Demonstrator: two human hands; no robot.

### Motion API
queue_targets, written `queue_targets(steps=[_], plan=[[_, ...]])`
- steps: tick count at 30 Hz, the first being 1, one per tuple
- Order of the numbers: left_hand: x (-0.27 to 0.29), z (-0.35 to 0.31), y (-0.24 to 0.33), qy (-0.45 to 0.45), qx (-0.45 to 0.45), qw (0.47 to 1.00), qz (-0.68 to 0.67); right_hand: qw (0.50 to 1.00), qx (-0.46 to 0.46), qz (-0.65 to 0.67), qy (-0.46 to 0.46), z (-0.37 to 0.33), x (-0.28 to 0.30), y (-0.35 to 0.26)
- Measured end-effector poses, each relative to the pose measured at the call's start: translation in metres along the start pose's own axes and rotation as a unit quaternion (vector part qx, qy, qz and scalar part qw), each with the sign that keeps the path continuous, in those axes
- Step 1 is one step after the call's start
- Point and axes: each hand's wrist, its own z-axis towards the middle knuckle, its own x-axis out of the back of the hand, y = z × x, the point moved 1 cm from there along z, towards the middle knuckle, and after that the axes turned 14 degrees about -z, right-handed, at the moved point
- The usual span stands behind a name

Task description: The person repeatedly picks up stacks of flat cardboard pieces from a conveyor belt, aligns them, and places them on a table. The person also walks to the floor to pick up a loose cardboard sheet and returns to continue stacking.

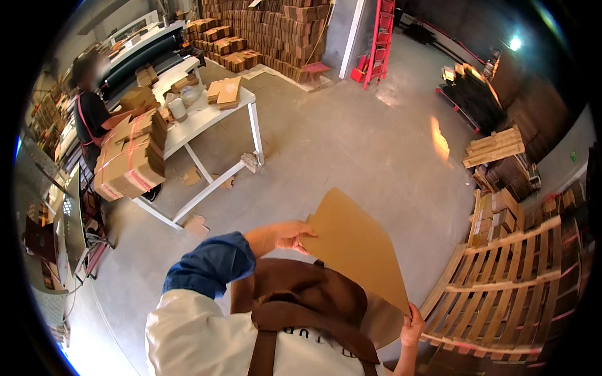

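A flat brown cardboard sheet (354, 244) is held up in front of my body, over a brown apron (301, 285). My left hand (293, 237) pinches the sheet at its left edge, the fingers closed against the board. At the lower right corner my right hand (412, 324) grips the sheet, its fingers wrapped round the edge. Behind the sheet, near the right hand, more brown board shows; I cannot tell whether it is a second layer. Part of my right forearm lies hidden at the lower edge.
A white table (194, 128) at the left bears a strapped cardboard bundle (133, 156). Another person (94, 113) stands beside it at a machine (141, 66). Cardboard stacks (263, 34) line the back. A red ladder (379, 44) stands there. Wooden pallets (501, 282) fill the right.
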Motion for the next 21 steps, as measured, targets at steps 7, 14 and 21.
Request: queue_targets(steps=[7,14,21], plan=[[0.089,0.065,0.208,0.099,-0.149,0.981,-0.074,0.986,0.151,-0.046,-0.058,0.285,-0.101,-0.082],[0.099,0.123,0.325,0.157,-0.292,0.942,-0.049,0.944,0.302,-0.047,-0.125,0.515,-0.211,-0.21],[0.157,0.255,0.472,0.185,-0.327,0.893,-0.248,0.911,0.356,-0.127,-0.167,0.684,-0.318,-0.285]])
